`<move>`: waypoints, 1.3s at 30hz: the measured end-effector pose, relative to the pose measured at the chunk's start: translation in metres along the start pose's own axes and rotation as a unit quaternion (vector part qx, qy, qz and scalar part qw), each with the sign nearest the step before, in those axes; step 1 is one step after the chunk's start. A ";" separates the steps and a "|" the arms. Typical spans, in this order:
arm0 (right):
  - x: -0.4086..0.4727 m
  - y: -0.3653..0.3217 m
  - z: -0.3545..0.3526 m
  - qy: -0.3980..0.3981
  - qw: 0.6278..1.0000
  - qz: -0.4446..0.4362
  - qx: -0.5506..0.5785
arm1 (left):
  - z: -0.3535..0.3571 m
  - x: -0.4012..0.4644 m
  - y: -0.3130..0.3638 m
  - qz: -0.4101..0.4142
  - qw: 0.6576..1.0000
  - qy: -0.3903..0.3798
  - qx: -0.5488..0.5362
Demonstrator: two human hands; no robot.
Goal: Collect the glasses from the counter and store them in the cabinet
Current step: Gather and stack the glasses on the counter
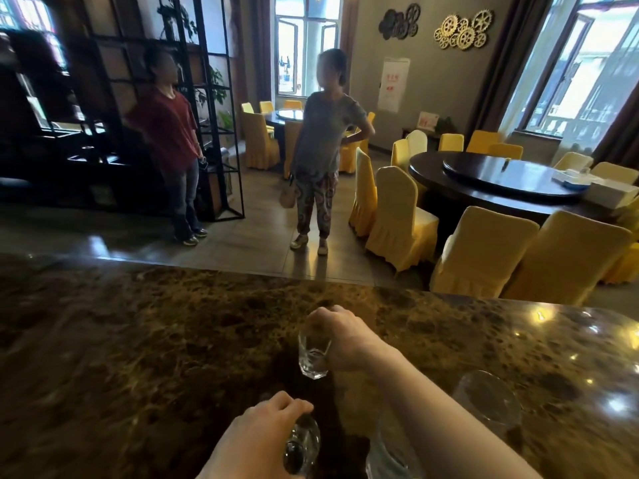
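Right hand (340, 335) is reaching forward, forearm crossing in from lower right, fingers (323, 314) curling from above round the rim of a small glass (313, 356). Left hand (262, 430) is sitting nearer, gripping another glass (301, 445).

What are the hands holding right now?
Left hand: grips a glass from above.
Right hand: grips a second glass by its rim.

restaurant dining hall | round table (484, 188) | yellow covered chairs (397, 219) | marble counter (138, 340)
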State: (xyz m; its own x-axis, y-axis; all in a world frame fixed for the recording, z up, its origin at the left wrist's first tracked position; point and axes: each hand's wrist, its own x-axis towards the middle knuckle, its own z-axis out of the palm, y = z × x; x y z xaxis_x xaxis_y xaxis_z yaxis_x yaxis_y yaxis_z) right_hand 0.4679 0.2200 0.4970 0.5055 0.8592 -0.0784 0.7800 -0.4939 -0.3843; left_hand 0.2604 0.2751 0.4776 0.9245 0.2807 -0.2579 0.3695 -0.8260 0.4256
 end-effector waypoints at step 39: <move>-0.184 0.157 -0.079 -0.026 0.993 0.116 0.028 | 0.012 0.026 0.122 0.169 0.985 0.027 0.010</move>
State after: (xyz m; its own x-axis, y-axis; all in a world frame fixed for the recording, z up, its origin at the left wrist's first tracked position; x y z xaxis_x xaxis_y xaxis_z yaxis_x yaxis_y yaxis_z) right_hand 0.5264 -0.0265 0.5234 0.6474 0.7303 -0.2180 0.6229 -0.6718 -0.4008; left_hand 0.3283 0.1753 0.5123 0.9983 0.0126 -0.0577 0.0379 -0.8859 0.4622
